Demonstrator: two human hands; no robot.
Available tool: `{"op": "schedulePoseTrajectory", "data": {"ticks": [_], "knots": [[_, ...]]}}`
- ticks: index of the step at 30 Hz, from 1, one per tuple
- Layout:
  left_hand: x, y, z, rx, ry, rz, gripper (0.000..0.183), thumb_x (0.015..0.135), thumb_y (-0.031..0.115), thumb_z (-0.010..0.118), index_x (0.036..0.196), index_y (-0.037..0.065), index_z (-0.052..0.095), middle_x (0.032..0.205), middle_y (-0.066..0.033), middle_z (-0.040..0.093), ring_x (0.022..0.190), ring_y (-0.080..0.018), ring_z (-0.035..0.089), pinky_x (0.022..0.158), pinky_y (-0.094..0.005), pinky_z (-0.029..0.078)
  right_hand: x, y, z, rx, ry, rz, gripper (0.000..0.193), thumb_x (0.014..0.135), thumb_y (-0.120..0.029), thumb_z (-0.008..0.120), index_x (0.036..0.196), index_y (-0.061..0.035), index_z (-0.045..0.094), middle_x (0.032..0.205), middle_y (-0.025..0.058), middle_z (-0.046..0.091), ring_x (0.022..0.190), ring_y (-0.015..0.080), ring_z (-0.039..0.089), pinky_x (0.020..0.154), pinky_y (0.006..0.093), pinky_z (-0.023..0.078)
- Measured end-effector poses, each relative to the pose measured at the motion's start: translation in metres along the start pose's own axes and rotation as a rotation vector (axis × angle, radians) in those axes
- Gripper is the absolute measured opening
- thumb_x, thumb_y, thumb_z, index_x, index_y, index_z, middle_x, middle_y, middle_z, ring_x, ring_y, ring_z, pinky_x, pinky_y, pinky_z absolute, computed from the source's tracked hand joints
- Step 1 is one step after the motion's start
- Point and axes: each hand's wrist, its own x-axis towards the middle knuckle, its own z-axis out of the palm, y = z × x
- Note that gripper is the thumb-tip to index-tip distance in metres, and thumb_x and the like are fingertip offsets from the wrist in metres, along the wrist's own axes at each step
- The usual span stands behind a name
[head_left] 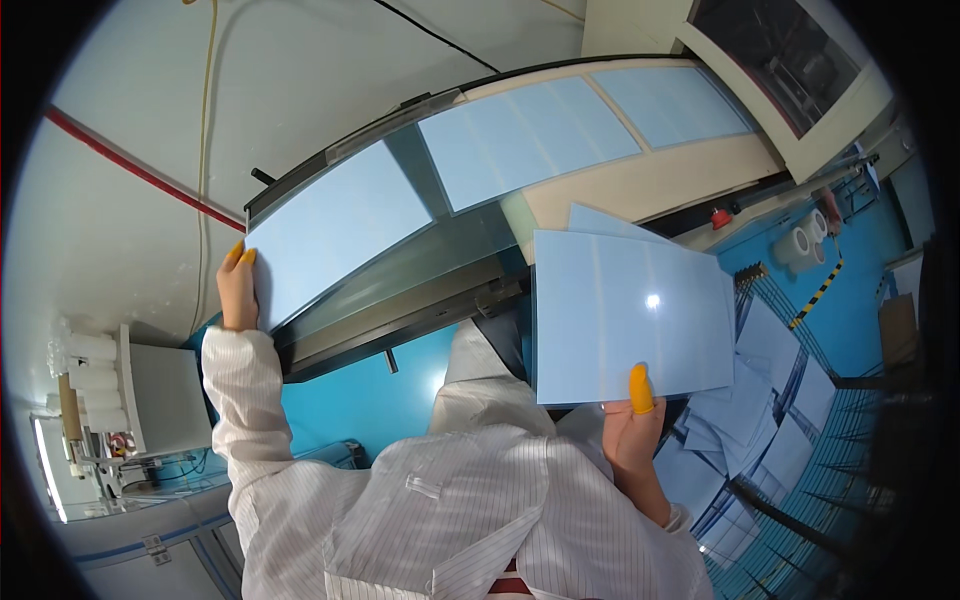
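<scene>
My left hand (238, 290), with yellow finger cots on two fingers, grips the left end of a light blue rectangular sheet (340, 235). That sheet lies at the near-left end of a conveyor (465, 245), over its dark, glassy part. In front of me on the right, my right hand (632, 440) holds light blue sheets (630, 320) by their near edge. Its thumb, in a yellow cot, presses on top; the other fingers are mostly hidden underneath. A second sheet (605, 222) sticks out behind the top one at a slant.
Two more sheets, a middle one (530, 140) and a far one (670, 105), lie along the conveyor toward a machine with a window (780, 60). A wire rack (850, 420) with loose sheets (735, 410) stands at right. White rolls (800, 245) and a red knob (720, 218) are beyond it.
</scene>
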Motion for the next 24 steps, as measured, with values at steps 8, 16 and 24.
{"op": "schedulePoseTrajectory", "data": {"ticks": [8,16,24], "knots": [[-0.018,0.017,0.035,0.804,-0.097,0.676,0.049,0.078,0.031,0.065,0.11,-0.005,0.055,0.102,-0.0261,0.056,0.098,-0.0351,0.054,0.085,-0.0401,0.042,-0.004,-0.005,-0.006,0.021,0.009,-0.024,0.036,0.094,-0.03,0.041,0.124,-0.0099,0.041,0.123,0.0063,0.047,0.119,0.0221,0.041,0.103,0.0394,0.031],[-0.073,0.031,0.035,0.897,-0.349,0.737,0.089,0.064,0.05,0.073,0.126,-0.004,0.039,0.125,-0.0329,0.038,0.121,-0.0439,0.033,0.101,-0.0454,0.028,0.007,-0.006,-0.004,0.091,-0.001,-0.048,0.036,0.095,-0.028,0.038,0.125,-0.0074,0.041,0.123,0.0087,0.049,0.117,0.0227,0.045,0.101,0.0379,0.034],[-0.071,0.034,0.067,0.952,-0.264,0.83,0.08,0.07,0.049,0.068,0.121,-0.008,0.044,0.118,-0.0343,0.044,0.117,-0.0446,0.038,0.099,-0.0451,0.031,0.01,-0.005,-0.004,0.095,0.041,-0.075,0.037,0.095,-0.028,0.034,0.123,-0.0049,0.042,0.121,0.0106,0.051,0.116,0.0231,0.047,0.098,0.039,0.038]]}}
